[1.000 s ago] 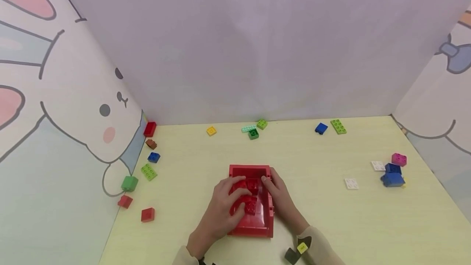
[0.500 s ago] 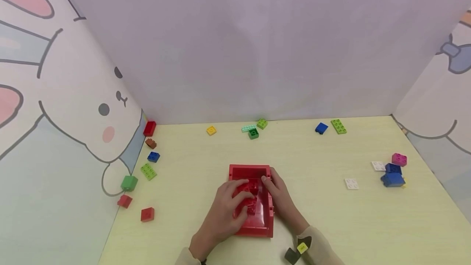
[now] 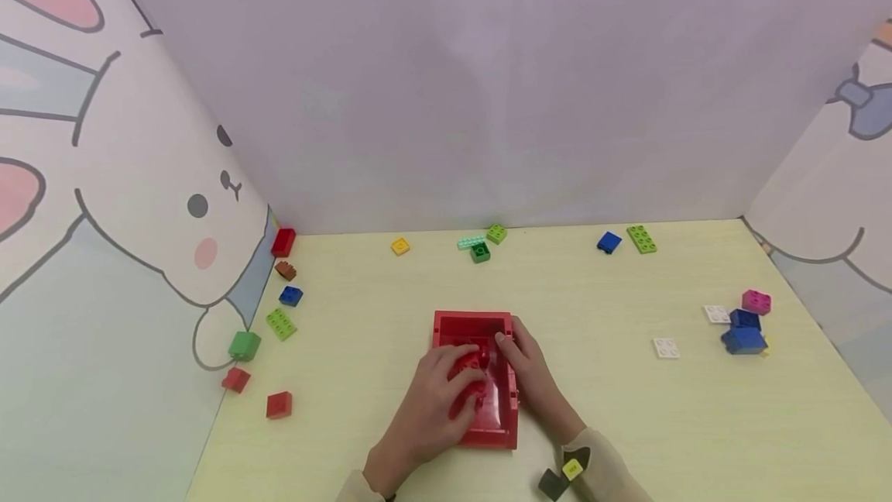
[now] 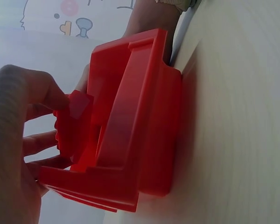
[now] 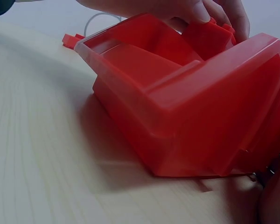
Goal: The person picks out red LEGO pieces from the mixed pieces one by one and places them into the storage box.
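A red plastic bin [image 3: 481, 438] stands on the table in front of the person, its open side up. Over its left side reaches the left hand [image 3: 433, 403], thumb and fingertips pinching a red toy brick [image 4: 74, 123]. In the right wrist view that brick shows studs and is raised near the rim. The right hand [image 3: 533, 374] grips the bin's right wall, thumb on the rim and the other fingers largely hidden behind it. Another red piece [image 3: 484, 352] shows partly inside the bin, beside the left fingers.
On the left lie a red brick [image 3: 279, 405], a green brick [image 3: 245, 345] and several others. Along the back are a yellow brick [image 3: 400, 246], a dark green brick [image 3: 480, 252] and a blue brick [image 3: 609, 242]. White plates [image 3: 665, 348] and blue bricks [image 3: 744, 340] lie right.
The left hand has shifted slightly right, and a red brick has come up between its fingers inside the bin. The right hand and the bin stay in place.
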{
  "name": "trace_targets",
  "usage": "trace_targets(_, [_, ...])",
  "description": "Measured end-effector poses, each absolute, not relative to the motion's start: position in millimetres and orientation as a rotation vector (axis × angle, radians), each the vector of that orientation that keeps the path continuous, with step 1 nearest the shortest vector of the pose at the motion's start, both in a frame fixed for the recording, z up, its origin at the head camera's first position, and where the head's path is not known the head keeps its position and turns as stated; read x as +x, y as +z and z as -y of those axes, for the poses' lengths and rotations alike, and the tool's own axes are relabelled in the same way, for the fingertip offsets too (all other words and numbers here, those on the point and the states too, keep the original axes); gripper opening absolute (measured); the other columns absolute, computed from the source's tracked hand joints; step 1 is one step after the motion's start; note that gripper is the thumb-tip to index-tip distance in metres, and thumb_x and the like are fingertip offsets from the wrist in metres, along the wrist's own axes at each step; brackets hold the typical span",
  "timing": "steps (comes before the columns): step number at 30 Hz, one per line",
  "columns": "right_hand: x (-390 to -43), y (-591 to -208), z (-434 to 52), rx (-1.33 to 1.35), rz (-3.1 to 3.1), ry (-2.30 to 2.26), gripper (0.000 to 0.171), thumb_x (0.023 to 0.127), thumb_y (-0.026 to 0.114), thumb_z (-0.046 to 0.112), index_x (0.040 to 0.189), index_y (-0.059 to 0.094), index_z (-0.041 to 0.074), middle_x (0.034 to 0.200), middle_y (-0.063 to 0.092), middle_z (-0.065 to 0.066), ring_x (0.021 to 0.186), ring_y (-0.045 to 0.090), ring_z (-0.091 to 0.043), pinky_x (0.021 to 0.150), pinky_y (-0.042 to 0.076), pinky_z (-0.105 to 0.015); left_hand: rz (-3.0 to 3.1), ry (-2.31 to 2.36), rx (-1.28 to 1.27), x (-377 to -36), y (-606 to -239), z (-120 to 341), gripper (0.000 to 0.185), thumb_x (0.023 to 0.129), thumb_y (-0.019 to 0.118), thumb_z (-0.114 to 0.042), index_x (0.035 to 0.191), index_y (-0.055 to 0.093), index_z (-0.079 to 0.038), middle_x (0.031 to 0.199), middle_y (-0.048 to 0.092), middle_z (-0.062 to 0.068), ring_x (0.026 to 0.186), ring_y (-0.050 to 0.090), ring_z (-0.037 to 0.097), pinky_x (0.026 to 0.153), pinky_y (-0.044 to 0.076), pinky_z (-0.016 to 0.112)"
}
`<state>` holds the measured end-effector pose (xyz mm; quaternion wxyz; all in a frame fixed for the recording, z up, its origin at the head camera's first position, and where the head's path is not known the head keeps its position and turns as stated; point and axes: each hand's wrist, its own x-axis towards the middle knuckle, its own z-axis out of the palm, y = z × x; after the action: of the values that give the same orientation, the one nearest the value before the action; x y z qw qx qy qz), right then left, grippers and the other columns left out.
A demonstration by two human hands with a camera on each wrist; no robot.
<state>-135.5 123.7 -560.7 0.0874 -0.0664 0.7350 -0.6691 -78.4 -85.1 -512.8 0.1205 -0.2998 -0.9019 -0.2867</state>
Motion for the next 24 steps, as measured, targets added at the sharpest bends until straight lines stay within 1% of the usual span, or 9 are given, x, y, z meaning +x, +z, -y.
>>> trace_targets(7, [-135.3, -560.1, -124.2, -0.205, -2.185, -2.000, 0.044, 0.104, 0.060, 0.038, 0.145, 0.047, 0.030, 0.142, 0.059, 0.003, 0.135, 0.056, -0.024, 0.107, 0.056, -0.033, 2.654, -0.814, -0.891, -75.9, -513.7, 79.5, 0.050, 0.076, 0.089, -0.030, 0.122, 0.069, -0.031, 0.147, 0.058, -0.005, 0.136, 0.052, 0.013, 0.111, 0.053, 0.045])
trace_targets(15, [-136.0, -561.5, -124.5, -0.218, -2.211, -1.993, 0.043, 0.104, 0.058, 0.039, 0.145, 0.047, 0.030, 0.142, 0.060, 0.004, 0.135, 0.056, -0.024, 0.109, 0.055, -0.034, 2.647, -0.709, -0.915, -74.7, -513.0, 76.7, 0.046, 0.077, 0.089, -0.032, 0.119, 0.070, -0.029, 0.144, 0.061, -0.004, 0.133, 0.055, 0.014, 0.112, 0.053, 0.042])
trace_targets(24, [-136.2, -561.4, -125.0, -0.224, -2.201, -1.995, 0.041, 0.105, 0.058, 0.038, 0.144, 0.047, 0.031, 0.141, 0.060, 0.004, 0.135, 0.056, -0.023, 0.109, 0.055, -0.035, 2.687, -0.606, -0.930, -75.2, -513.0, 74.9, 0.042, 0.082, 0.086, -0.035, 0.120, 0.071, -0.029, 0.143, 0.063, -0.002, 0.132, 0.058, 0.015, 0.114, 0.051, 0.043])
